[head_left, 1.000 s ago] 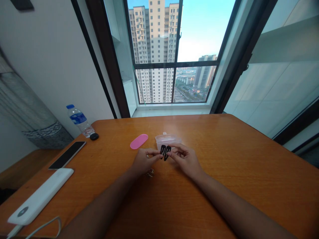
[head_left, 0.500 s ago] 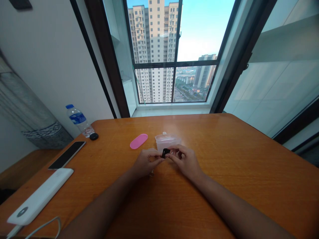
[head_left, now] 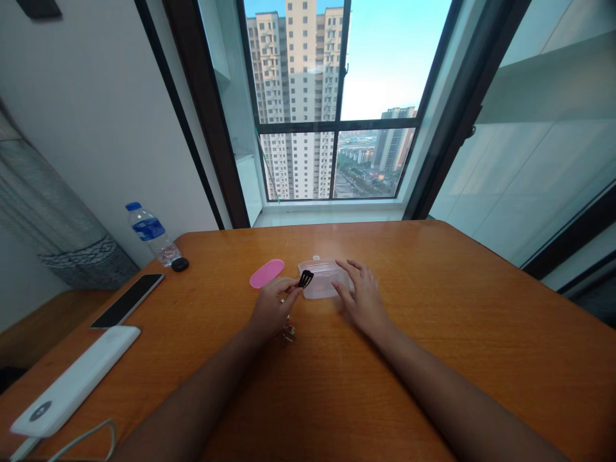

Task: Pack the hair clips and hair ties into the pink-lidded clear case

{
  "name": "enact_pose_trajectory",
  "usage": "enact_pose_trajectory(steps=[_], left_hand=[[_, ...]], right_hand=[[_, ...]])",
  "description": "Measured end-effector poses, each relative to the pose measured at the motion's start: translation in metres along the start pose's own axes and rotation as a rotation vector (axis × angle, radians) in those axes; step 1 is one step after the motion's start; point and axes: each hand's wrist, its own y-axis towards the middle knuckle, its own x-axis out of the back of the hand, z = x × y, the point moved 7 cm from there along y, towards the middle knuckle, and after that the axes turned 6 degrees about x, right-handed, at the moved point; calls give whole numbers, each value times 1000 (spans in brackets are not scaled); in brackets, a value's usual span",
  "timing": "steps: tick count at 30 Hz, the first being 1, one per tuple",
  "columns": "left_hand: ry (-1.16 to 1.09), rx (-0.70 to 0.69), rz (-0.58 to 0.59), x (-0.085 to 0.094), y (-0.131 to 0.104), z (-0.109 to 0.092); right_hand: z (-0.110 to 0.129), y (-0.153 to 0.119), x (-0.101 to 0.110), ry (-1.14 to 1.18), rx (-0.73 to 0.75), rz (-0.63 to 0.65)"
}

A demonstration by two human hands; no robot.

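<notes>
Between the thumb and fingers of my left hand point(head_left: 274, 305) is a small black slotted piece point(head_left: 305, 278), its slotted end pointing away from the fingertips. My right hand point(head_left: 362, 296) has its fingers spread and holds nothing. It hovers at the right side of a clear plastic box point(head_left: 320, 290), partly covering it. Beside the left hand's fingers lies a flat pink oval piece point(head_left: 267, 274). Just below the left wrist rests a little cluster of gold-coloured items point(head_left: 289, 332), too small to make out.
On the left of the wooden table point(head_left: 462, 308) are a phone point(head_left: 129, 300), a long white device point(head_left: 77, 378) with a cable point(head_left: 86, 437), a water bottle point(head_left: 153, 234) and a round black object point(head_left: 179, 264). A window point(head_left: 332, 125) is behind the table.
My right hand has let go of the black piece, moved slightly right and spread its fingers. My left hand has shifted a little left with the piece, whose slotted end now shows.
</notes>
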Motion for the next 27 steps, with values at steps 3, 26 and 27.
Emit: enact_pose_trajectory(steps=[3,26,27], left_hand=[[19,-16,-69,6,2,1],[111,-117,-115,11,0,-7],[114,-108,-124,11,0,-5]], right_hand=[[-6,-1,-8,117,-22,70],[0,0,-8,188,-60,56],[-2,0,-8,179,-73,53]])
